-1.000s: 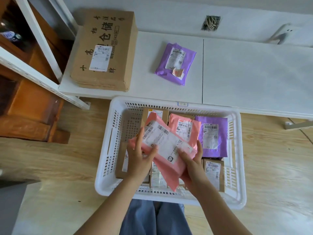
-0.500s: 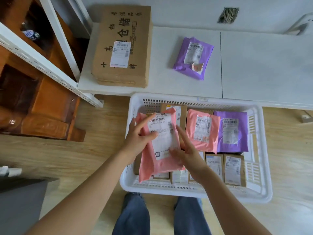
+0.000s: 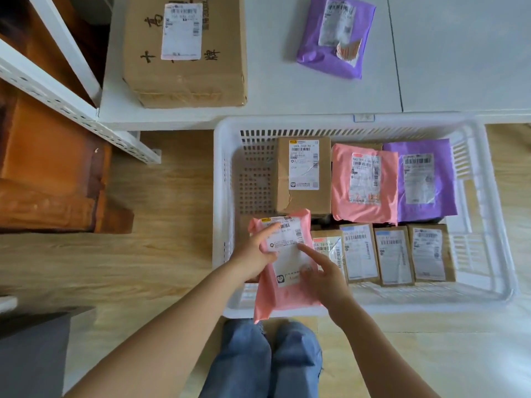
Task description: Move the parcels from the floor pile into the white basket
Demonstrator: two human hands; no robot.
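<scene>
Placement is the step in hand: the pink mailer (image 3: pixel 283 271) hangs over the near left corner of the white basket (image 3: pixel 431 300), its lower end lapping the near rim. The left hand (image 3: pixel 254 258) grips its left edge, thumb across the label, while the right hand (image 3: pixel 323 275) steadies the right side, forefinger lying on the label. Doing it well probably means lowering it flat into the free floor left of the small brown boxes (image 3: pixel 393 255), label up, then letting go with both hands together. Its long axis runs near to far, tilted slightly, barcode end pointing away from the person.
</scene>
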